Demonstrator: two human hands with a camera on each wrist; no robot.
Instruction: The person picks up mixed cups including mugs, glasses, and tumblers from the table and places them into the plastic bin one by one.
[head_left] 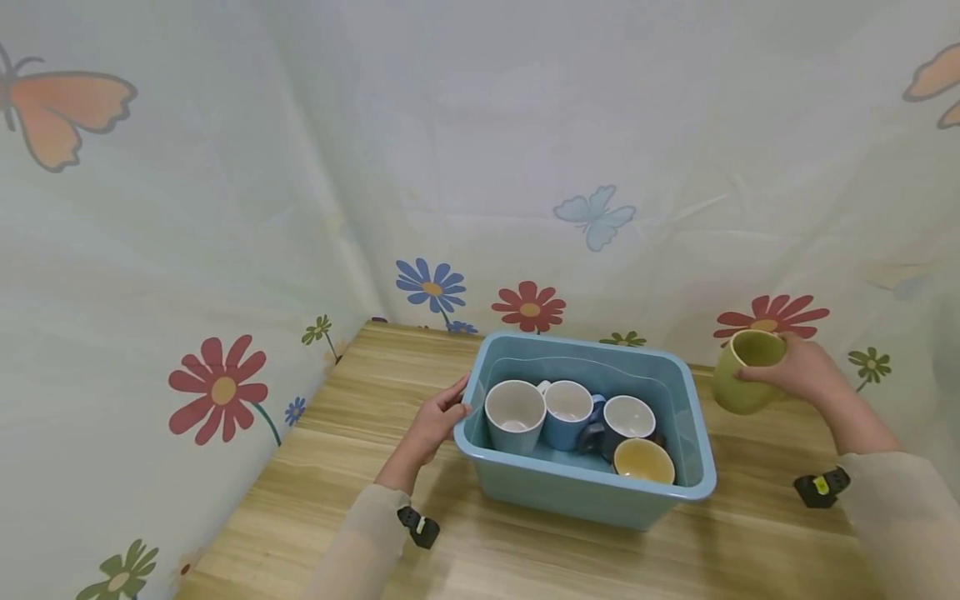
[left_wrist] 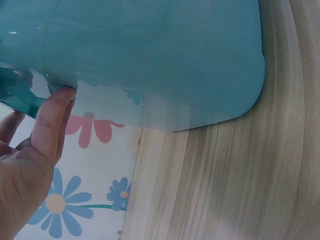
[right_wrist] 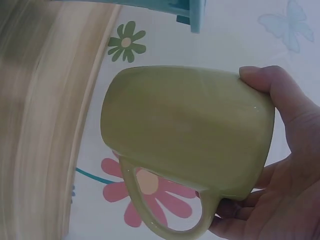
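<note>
My right hand (head_left: 808, 371) grips a yellow-green mug (head_left: 731, 390) near its rim, to the right of a blue plastic bin (head_left: 558, 492). In the right wrist view the mug's handle (right_wrist: 192, 233) points down in the picture, and the thumb presses near the rim. My left hand (head_left: 432, 425) holds the bin's left rim, thumb on top and fingers underneath. Inside the bin stand a white ribbed mug (head_left: 515, 417), a blue mug (head_left: 564, 429) with a white inside, a dark mug (head_left: 624, 427) with a white inside and a yellow-lined cup (head_left: 643, 460).
The bin stands on a wooden table (head_left: 360, 400). Behind and to the left hangs a pale curtain (head_left: 465, 150) printed with flowers and butterflies. Each forearm carries a small black wrist camera, one left (head_left: 420, 528), one right (head_left: 822, 487).
</note>
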